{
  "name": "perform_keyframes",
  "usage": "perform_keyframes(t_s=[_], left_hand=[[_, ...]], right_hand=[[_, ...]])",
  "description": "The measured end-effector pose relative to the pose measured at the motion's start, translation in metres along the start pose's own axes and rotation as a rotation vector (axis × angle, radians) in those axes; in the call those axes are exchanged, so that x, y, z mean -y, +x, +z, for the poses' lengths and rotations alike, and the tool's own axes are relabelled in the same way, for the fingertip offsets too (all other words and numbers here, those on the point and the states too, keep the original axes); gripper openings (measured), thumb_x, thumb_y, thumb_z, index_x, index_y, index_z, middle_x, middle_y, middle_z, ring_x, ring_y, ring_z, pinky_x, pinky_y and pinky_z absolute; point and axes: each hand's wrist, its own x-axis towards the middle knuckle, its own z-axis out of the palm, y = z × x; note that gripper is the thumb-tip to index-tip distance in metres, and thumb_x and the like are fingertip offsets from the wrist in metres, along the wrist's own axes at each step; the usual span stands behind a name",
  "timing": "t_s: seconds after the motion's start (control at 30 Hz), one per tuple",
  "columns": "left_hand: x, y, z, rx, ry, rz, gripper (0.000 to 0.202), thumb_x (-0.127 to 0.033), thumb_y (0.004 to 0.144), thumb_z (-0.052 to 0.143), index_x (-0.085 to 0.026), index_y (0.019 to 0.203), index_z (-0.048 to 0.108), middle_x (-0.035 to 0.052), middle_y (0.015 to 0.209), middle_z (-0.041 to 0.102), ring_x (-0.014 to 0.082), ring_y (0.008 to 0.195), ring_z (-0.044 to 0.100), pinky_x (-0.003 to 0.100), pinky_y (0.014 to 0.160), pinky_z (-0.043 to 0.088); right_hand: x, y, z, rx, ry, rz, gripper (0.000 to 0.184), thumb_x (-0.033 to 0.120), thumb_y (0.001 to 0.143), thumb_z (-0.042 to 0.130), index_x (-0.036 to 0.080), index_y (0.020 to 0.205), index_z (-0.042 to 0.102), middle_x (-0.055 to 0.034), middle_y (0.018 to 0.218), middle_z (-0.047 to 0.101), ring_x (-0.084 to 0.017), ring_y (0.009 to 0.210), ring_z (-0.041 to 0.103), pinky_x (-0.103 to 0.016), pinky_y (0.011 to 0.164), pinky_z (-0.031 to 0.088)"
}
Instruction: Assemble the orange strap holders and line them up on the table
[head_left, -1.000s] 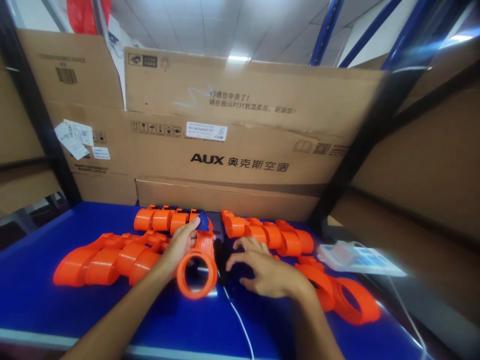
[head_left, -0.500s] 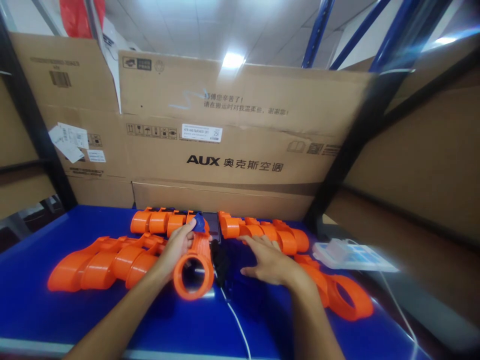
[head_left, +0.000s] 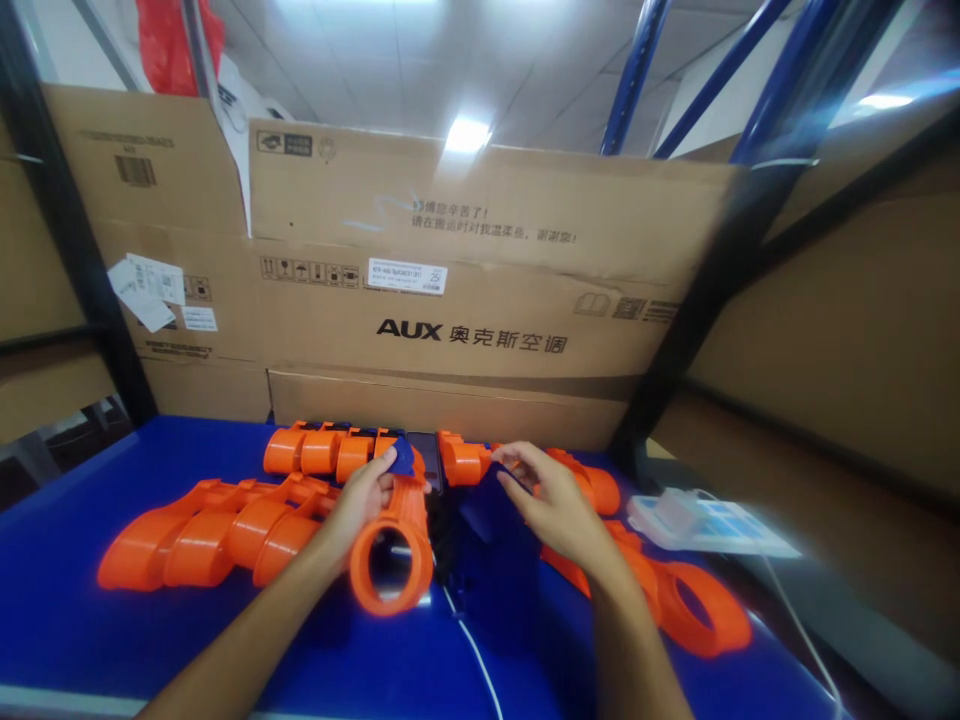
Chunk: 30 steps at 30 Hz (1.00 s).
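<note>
My left hand (head_left: 369, 497) is closed around the neck of an orange plastic ring-shaped part (head_left: 358, 572), whose round opening hangs toward me. A small dark blue piece (head_left: 403, 458) sits at its top, under my left thumb. My right hand (head_left: 551, 500) is closed in a pinch at the upper edge of a dark blue, sheet-like piece (head_left: 487, 515). That piece blends into the blue table, so its full outline is unclear. Behind my right fingers stand more orange parts (head_left: 463, 462), partly hidden by the hand.
Rows of orange ring parts lie at left (head_left: 199, 545), back left (head_left: 319, 450) and right (head_left: 709, 610) on the blue table (head_left: 375, 670). A phone-like dark slab (head_left: 425, 455), white cable (head_left: 480, 660), power strip (head_left: 739, 530) and cardboard wall (head_left: 480, 390) surround the work area.
My right hand has gone from spread fingers to a pinch, and a dark blue piece now shows at its fingertips. My left hand keeps its hold on the orange part.
</note>
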Motion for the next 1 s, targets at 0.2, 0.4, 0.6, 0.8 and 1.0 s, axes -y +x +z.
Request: perform_keyframes(t_s=[0.2, 0.4, 0.6, 0.8, 1.0], left_hand=[[0.002, -0.011, 0.008, 0.173, -0.056, -0.05, 0.047, -0.045, 0.086, 0.067, -0.011, 0.119, 0.064, 0.0166, 0.097, 0.076, 0.0286, 0.085, 0.074, 0.038, 0.077, 0.058], [0.011, -0.014, 0.011, 0.144, 0.04, 0.025, 0.046, -0.032, 0.081, 0.074, -0.017, 0.123, 0.061, 0.0125, 0.101, 0.075, 0.0262, 0.085, 0.074, 0.034, 0.075, 0.057], [0.011, -0.009, 0.011, 0.169, -0.034, 0.023, 0.055, -0.045, 0.081, 0.07, -0.014, 0.126, 0.06, 0.0128, 0.098, 0.075, 0.0281, 0.083, 0.073, 0.037, 0.075, 0.057], [0.011, -0.006, 0.008, 0.227, -0.141, 0.017, 0.058, -0.048, 0.086, 0.062, -0.015, 0.132, 0.057, 0.0149, 0.11, 0.074, 0.0312, 0.096, 0.071, 0.043, 0.086, 0.055], [0.009, -0.01, 0.006, 0.16, -0.139, 0.103, 0.05, -0.039, 0.084, 0.066, -0.016, 0.127, 0.057, 0.016, 0.12, 0.07, 0.0323, 0.11, 0.066, 0.045, 0.093, 0.052]], right_hand=[[0.018, 0.002, 0.024, -0.132, 0.489, 0.103, 0.034, 0.044, 0.083, 0.07, 0.023, 0.108, 0.061, 0.0008, 0.075, 0.058, -0.013, 0.056, 0.049, -0.026, 0.051, 0.042], [0.037, -0.002, 0.053, -0.021, 0.664, 0.188, 0.041, 0.047, 0.083, 0.071, 0.025, 0.115, 0.058, 0.008, 0.057, 0.042, -0.011, 0.047, 0.041, -0.025, 0.046, 0.042], [0.043, -0.006, 0.057, 0.117, 0.714, 0.04, 0.048, 0.046, 0.083, 0.071, 0.027, 0.125, 0.058, -0.002, 0.086, 0.06, -0.018, 0.076, 0.058, -0.034, 0.073, 0.054], [0.045, -0.009, 0.065, 0.013, 0.592, -0.089, 0.045, 0.039, 0.086, 0.07, 0.029, 0.127, 0.055, -0.0074, 0.122, 0.06, -0.023, 0.112, 0.058, -0.041, 0.102, 0.047], [0.042, -0.01, 0.065, -0.17, 0.418, -0.14, 0.033, 0.035, 0.092, 0.061, 0.027, 0.124, 0.056, -0.0104, 0.128, 0.062, -0.027, 0.122, 0.057, -0.048, 0.108, 0.044]])
